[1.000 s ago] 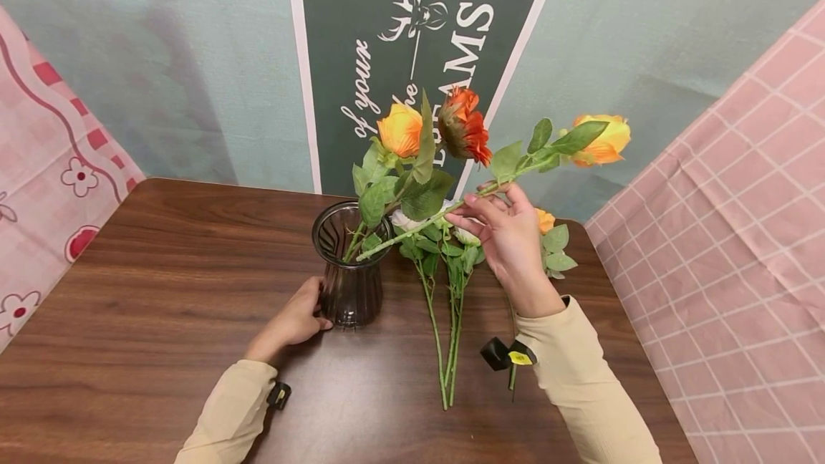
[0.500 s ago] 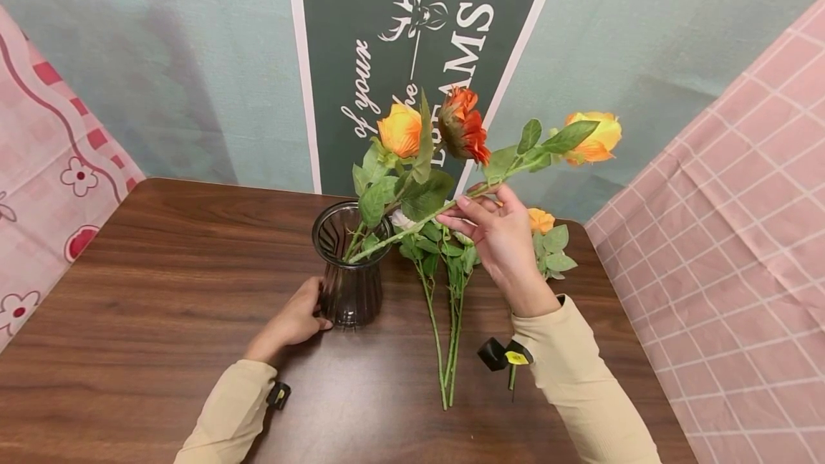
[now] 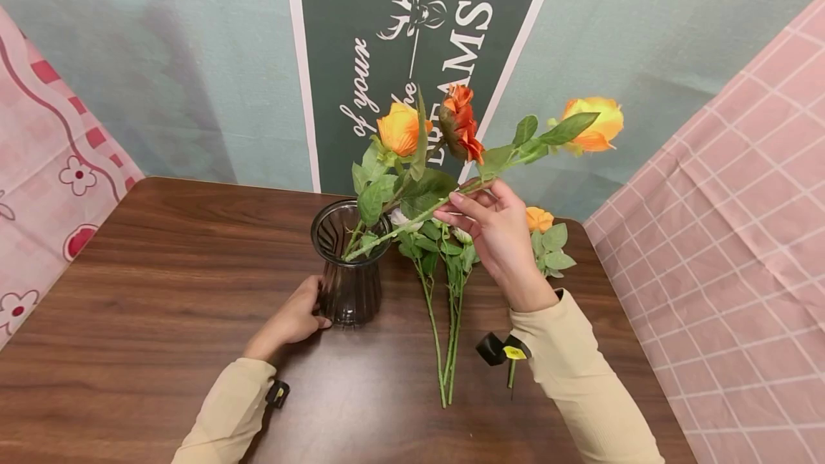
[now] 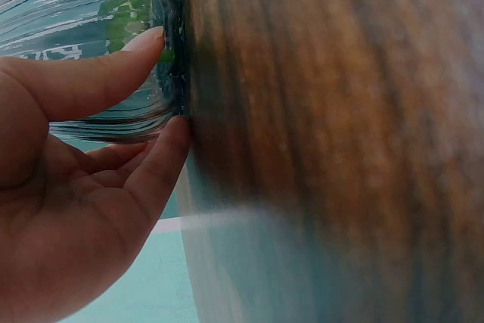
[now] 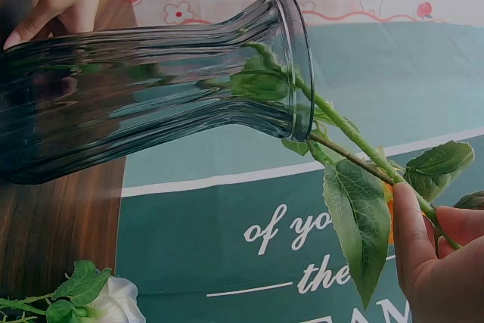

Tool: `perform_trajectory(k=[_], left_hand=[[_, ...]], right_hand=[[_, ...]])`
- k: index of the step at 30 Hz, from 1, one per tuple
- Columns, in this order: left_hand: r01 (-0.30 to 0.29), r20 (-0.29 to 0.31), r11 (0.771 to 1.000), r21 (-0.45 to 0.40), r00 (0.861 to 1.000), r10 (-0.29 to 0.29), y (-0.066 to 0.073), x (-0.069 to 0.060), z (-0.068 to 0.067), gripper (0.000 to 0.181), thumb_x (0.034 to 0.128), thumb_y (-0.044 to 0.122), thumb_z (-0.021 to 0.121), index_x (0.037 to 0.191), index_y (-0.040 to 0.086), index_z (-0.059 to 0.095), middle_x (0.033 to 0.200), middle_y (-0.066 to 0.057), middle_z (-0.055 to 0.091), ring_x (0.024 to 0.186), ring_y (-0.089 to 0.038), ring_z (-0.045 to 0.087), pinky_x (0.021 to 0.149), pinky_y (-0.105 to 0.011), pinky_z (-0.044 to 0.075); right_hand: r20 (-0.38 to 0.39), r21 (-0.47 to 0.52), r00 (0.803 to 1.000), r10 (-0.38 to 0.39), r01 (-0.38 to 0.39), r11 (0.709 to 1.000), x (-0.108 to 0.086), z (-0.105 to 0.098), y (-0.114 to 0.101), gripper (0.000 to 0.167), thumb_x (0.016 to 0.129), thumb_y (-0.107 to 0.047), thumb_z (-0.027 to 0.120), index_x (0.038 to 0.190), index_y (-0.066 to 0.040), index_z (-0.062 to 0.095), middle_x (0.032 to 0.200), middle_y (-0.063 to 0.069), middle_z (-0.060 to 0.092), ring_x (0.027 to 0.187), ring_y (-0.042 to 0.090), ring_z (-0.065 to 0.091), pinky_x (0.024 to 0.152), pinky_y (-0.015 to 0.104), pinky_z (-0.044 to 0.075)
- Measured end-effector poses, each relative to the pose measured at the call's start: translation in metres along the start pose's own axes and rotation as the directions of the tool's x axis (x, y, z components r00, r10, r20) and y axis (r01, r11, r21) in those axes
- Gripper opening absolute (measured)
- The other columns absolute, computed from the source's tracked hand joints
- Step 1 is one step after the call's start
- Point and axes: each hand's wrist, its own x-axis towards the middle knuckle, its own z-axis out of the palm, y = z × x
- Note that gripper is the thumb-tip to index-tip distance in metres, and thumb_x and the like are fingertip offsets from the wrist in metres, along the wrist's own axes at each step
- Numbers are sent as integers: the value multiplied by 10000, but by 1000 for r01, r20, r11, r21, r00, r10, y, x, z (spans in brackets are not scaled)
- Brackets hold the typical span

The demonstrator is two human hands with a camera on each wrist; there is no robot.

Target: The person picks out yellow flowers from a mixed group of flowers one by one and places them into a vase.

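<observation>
The right hand (image 3: 499, 238) pinches a yellow flower (image 3: 594, 124) by its slanted stem (image 3: 399, 228), end at the mouth of the vase (image 3: 351, 292); the left hand (image 3: 295, 317) holds the vase's base on the desk (image 3: 161, 271). Inserting seems in hand; next likely needs a steeper angle.

Soft glare on the wooden table (image 3: 361, 385)

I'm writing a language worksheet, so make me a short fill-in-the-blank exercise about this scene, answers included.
1. The left hand holds the glass ____ near its base.
2. The right hand pinches a yellow rose by its ____.
3. The lettering on the banner is coloured ____.

Missing words: vase; stem; white.
</observation>
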Motion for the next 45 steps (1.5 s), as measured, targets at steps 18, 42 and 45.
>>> perform_trajectory(k=[18, 42, 45], left_hand=[[20, 10, 1000, -3, 1000, -20, 0, 0, 0, 519, 688, -139, 652, 1128, -98, 381, 1120, -252, 425, 1091, -400, 454, 903, -451, 433], [49, 26, 999, 19, 998, -49, 1, -1, 0, 530, 715, -113, 656, 1158, -101, 366, 1172, -278, 406, 1098, -429, 459, 899, -453, 436], [51, 29, 999, 15, 998, -51, 1, -1, 0, 532, 716, -117, 652, 1163, -103, 364, 1175, -280, 404, 1106, -432, 451, 902, -453, 433]], right_hand=[[67, -108, 997, 25, -18, 994, 5, 11, 8, 127, 834, 160, 503, 953, 122, 479, 737, 119, 626, 695, 243, 653, 724, 403, 531], [117, -117, 988, 102, -88, 989, 12, 12, 11, 87, 842, 139, 515, 910, 85, 506, 753, 131, 634, 671, 230, 637, 674, 370, 546], [115, -119, 988, 100, -86, 989, 13, 12, 12, 93, 842, 138, 517, 901, 67, 520, 751, 128, 633, 662, 227, 638, 662, 368, 548]])
